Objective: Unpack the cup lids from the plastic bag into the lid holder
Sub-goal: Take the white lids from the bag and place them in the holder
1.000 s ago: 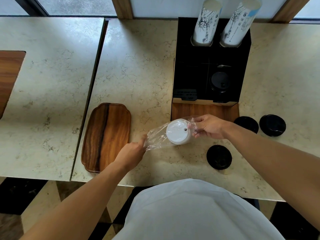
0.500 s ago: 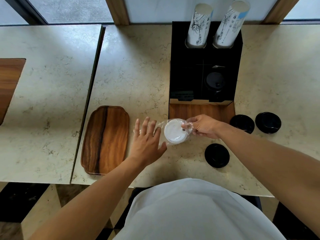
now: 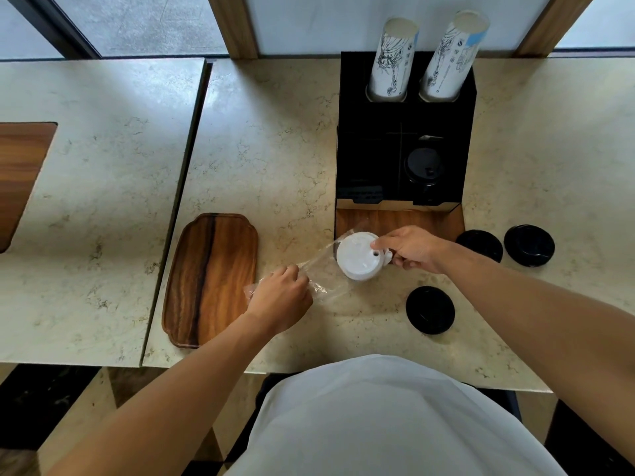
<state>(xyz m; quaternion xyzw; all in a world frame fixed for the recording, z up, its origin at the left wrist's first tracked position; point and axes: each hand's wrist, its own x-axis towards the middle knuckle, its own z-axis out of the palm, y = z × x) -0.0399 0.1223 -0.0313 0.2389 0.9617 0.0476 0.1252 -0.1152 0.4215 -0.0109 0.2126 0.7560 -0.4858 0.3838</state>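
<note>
**Lids partway out of bag: handling assessment**

Head view: white cup lids (image 3: 359, 256) are sitting as a short stack at the mouth of the clear plastic bag (image 3: 321, 281), held just above the marble counter (image 3: 275, 149) directly in front of the lid holder (image 3: 405, 159); the right hand (image 3: 412, 247) is pinching the stack at its rim nearest the holder, fingertips curled over the edge; the left hand (image 3: 280, 297) is bunching the closed tail of the bag in curled fingers, film stretching taut between the two hands. One black lid (image 3: 424, 166) is already lying in a right-hand compartment of the holder; three more black lids (image 3: 430, 310) are resting loose on the counter to the right; two paper cup stacks (image 3: 393, 58) are standing in the rear slots; a wooden tray (image 3: 211, 278) is lying just left of the left hand.

Judgement: the lids are appearing light, thin and somewhat flexible, liable to splay or separate if squeezed across the dome; the rim is offering the firmest hold; the film is looking soft, slippery and clinging, so gripping it well back from the stack is seeming advisable while the stack is drawn free.
</note>
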